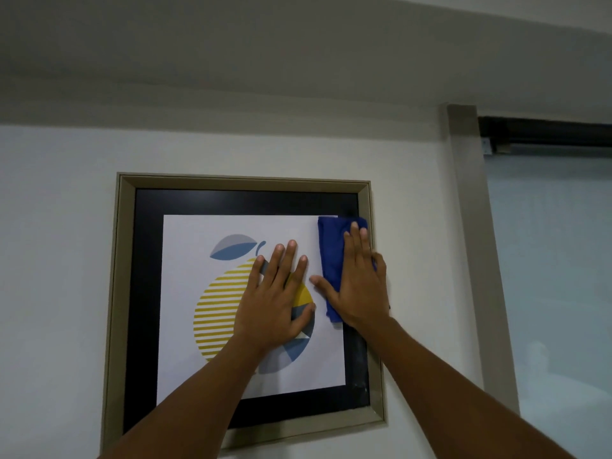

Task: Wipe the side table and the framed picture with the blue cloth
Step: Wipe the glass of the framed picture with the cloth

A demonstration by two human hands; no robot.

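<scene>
Pale wall, framed picture (243, 306) hanging on it, both hands flat on the glass.

Right hand (359, 286) lies spread, palm pressing the blue cloth (329, 246) against the upper right of the picture, where the white print meets the dark mat; nothing is pinched, the cloth is simply trapped under the palm. Its long axis runs up and down, beside the right frame rail. Left hand (276, 303) rests open and bare on the centre, probably steadying the frame. Unwiped glass lies mostly leftward and below the cloth, so the right hand is the one to sweep. No side table is in view.
</scene>
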